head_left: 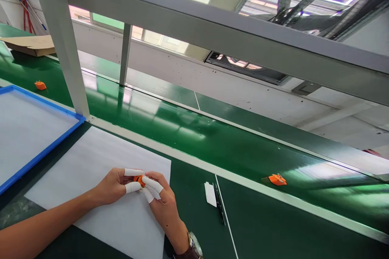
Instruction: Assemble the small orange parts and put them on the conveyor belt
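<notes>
Head view: glossy green conveyor belt [231,145] carries a flat orange part [277,179]. Matte white foam sheet [91,162] lies beneath left hand [111,186] and right hand [162,204], white-cotted fingertips [133,187] pinching a small orange part [139,179] above it.

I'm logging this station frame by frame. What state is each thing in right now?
left hand: fingertips capped white, gripping the small orange part
right hand: also pinching it, watch on wrist
orange piece on the belt: lying loose, untouched
far orange piece: lying on belt
black pen: lying flat
</notes>
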A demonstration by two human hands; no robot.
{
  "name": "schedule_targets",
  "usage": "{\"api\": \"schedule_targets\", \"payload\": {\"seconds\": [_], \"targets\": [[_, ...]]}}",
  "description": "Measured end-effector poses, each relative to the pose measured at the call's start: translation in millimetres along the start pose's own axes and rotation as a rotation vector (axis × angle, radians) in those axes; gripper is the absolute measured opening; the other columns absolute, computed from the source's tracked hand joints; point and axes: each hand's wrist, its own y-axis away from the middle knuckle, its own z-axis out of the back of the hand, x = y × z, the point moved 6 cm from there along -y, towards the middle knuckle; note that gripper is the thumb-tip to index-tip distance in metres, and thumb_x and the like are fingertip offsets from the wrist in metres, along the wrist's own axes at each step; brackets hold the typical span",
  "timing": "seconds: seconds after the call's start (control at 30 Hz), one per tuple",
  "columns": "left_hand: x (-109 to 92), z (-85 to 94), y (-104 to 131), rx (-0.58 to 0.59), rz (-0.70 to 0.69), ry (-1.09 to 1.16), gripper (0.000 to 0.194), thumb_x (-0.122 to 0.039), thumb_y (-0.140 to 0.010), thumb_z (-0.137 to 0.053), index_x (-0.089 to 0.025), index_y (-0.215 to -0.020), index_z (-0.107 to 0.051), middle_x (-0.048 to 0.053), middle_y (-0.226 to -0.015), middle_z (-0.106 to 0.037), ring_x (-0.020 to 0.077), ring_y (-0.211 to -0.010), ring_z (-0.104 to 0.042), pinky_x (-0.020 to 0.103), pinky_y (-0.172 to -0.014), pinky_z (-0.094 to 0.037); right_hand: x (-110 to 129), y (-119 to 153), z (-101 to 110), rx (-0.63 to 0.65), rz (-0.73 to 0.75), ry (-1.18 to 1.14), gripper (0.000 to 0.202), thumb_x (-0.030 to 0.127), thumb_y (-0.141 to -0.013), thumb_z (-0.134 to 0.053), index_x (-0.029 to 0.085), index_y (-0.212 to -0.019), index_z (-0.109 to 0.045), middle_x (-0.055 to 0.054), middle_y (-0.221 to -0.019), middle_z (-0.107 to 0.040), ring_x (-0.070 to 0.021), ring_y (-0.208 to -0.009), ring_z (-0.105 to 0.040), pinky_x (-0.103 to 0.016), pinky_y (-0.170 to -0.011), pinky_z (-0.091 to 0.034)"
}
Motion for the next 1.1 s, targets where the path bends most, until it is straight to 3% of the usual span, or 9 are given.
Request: {"api": "schedule_targets", "payload": {"seconds": [0.27,0.37,0.43,0.53,0.63,0.7,0.83,1.1], "targets": [[0.5,2.1,2.4,0.031,0.033,-0.059,0.041,-0.027,-0.087,-0.067,-0.024,-0.128,-0.068,0.004,-0.134,-0.067,0.0291,-0.127,-0.060,0.045,-0.114,-0.044,12.2,1.2,-7.0,0.034,0.146,0.168,0.054,0.007,-0.092,-0.061,0.034,-0.139,-0.052,-0.009,-0.120,-0.063,-0.0220,-0.104,-0.066,-0.040,-0.082,-0.064],[0.1,3.0,1.3,0.027,0.031,-0.078,0.040,-0.027,-0.089,-0.065,-0.023,-0.128,-0.068,0.004,-0.133,-0.068,0.0289,-0.128,-0.059,0.045,-0.114,-0.044,11.8,0.4,-6.7,0.041,0.108,0.112,0.050,0.008,-0.094,-0.059,0.033,-0.136,-0.054,-0.009,-0.121,-0.063,-0.0225,-0.109,-0.065,-0.042,-0.088,-0.063],[0.7,4.3,0.3,0.003,0.038,-0.076,0.040,-0.027,-0.090,-0.064,-0.022,-0.129,-0.067,0.004,-0.132,-0.069,0.0288,-0.127,-0.061,0.045,-0.112,-0.047,5.1,-0.2,-5.5,0.056,-0.010,-0.020,0.039,0.013,-0.094,-0.061,0.031,-0.129,-0.060,-0.008,-0.122,-0.062,-0.0224,-0.112,-0.065,-0.042,-0.092,-0.062],[0.7,4.7,0.5,-0.024,0.046,-0.101,0.040,-0.029,-0.091,-0.063,-0.022,-0.129,-0.066,0.004,-0.131,-0.069,0.0283,-0.125,-0.062,0.045,-0.112,-0.048,-13.9,2.7,-4.8,0.054,-0.319,-0.309,0.029,0.026,-0.092,-0.066,0.027,-0.121,-0.063,-0.008,-0.119,-0.065,-0.0203,-0.100,-0.069,-0.039,-0.087,-0.064],[-1.8,0.5,2.9,0.010,0.025,-0.161,0.037,-0.030,-0.093,-0.060,-0.023,-0.129,-0.066,0.002,-0.136,-0.066,0.0274,-0.128,-0.060,0.044,-0.113,-0.047,-28.4,9.7,-10.3,0.089,-0.612,-0.539,0.043,0.036,-0.088,-0.073,0.024,-0.127,-0.061,-0.007,-0.113,-0.071,-0.0215,-0.099,-0.072,-0.042,-0.093,-0.062],[-3.2,-2.6,4.9,0.038,-0.004,-0.184,0.037,-0.028,-0.094,-0.058,-0.025,-0.131,-0.065,0.001,-0.140,-0.063,0.0268,-0.130,-0.058,0.044,-0.113,-0.047,-30.3,11.4,-14.1,0.135,-0.695,-0.611,0.048,0.037,-0.086,-0.075,0.024,-0.130,-0.061,-0.006,-0.115,-0.073,-0.0237,-0.107,-0.070,-0.044,-0.101,-0.058],[-2.2,-4.6,7.3,0.050,-0.059,-0.233,0.039,-0.026,-0.095,-0.057,-0.026,-0.133,-0.062,0.001,-0.145,-0.058,0.0258,-0.133,-0.055,0.043,-0.115,-0.045,-28.3,8.6,-13.9,0.157,-0.674,-0.555,0.041,0.036,-0.086,-0.073,0.027,-0.125,-0.065,-0.005,-0.116,-0.072,-0.0238,-0.107,-0.069,-0.044,-0.100,-0.057],[-4.4,-7.4,7.2,0.007,-0.090,-0.304,0.038,-0.023,-0.093,-0.056,-0.026,-0.130,-0.064,0.003,-0.139,-0.063,0.0249,-0.126,-0.061,0.044,-0.111,-0.050,-31.0,11.8,-12.1,0.162,-0.581,-0.413,0.038,0.032,-0.090,-0.068,0.029,-0.127,-0.063,-0.005,-0.115,-0.068,-0.0219,-0.102,-0.067,-0.043,-0.096,-0.057]]}}
